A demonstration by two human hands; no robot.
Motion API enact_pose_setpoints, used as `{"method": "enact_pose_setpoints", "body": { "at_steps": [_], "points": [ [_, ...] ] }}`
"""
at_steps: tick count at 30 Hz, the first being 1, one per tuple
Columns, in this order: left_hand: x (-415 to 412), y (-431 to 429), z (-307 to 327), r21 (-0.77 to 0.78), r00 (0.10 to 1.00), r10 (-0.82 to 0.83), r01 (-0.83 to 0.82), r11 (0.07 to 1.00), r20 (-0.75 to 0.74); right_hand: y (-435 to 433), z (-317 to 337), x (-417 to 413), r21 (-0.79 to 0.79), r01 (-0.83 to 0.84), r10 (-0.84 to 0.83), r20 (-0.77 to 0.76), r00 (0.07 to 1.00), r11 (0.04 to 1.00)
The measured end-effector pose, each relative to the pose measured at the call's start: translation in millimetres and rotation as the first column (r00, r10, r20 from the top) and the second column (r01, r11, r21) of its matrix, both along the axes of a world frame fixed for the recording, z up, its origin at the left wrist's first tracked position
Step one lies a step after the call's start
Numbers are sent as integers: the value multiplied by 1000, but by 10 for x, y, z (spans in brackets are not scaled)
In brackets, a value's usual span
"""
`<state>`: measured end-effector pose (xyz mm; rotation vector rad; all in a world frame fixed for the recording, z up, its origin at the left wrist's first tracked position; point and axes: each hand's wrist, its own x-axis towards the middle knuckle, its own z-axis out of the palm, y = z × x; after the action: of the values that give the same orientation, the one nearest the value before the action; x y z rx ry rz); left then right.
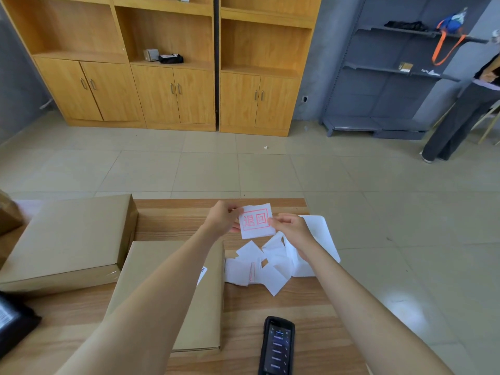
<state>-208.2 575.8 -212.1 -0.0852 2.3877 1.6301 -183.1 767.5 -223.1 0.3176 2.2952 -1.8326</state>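
A small white label with a red stamped frame and red characters (255, 221) is held up above the wooden table (292, 304). My left hand (222, 217) pinches its left edge. My right hand (290, 227) pinches its right edge. Under my hands lies a loose pile of white paper pieces (259, 266). A white backing sheet (320, 234) sits beside my right wrist, at the table's right edge.
Two flat cardboard boxes lie on the table, a larger cardboard box (70, 239) at left and a narrow cardboard box (205, 307) under my left forearm. A black handheld scanner (277, 346) lies near the front edge. Wooden cabinets (173, 85) line the far wall. A person (460, 115) stands at right.
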Motion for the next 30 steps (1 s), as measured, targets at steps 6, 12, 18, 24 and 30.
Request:
{"method": "enact_pose_setpoints", "body": {
  "at_steps": [6, 12, 18, 24, 30],
  "points": [
    [-23, 40, 20, 16, 994, -85, 84, 996, 75, 14, -56, -72, 6, 21, -21, -6, 1000, 1000],
    [-107, 93, -7, -76, 985, -158, 164, 984, 73, 30, -48, -147, -62, -187, 194, 133, 972, 980],
    [-169, 117, -66, -53, 983, -144, 151, 987, 117, 48, -160, -205, -84, -205, 215, 140, 966, 975],
    [-212, 120, -162, -103, 977, -170, 184, 977, 131, 39, -242, -253, -80, -138, 149, 153, 977, 987],
    [-237, 125, -336, -126, 968, -192, 213, 969, 159, 48, -401, -284, -35, -178, 182, 226, 957, 983]
  ]
}}
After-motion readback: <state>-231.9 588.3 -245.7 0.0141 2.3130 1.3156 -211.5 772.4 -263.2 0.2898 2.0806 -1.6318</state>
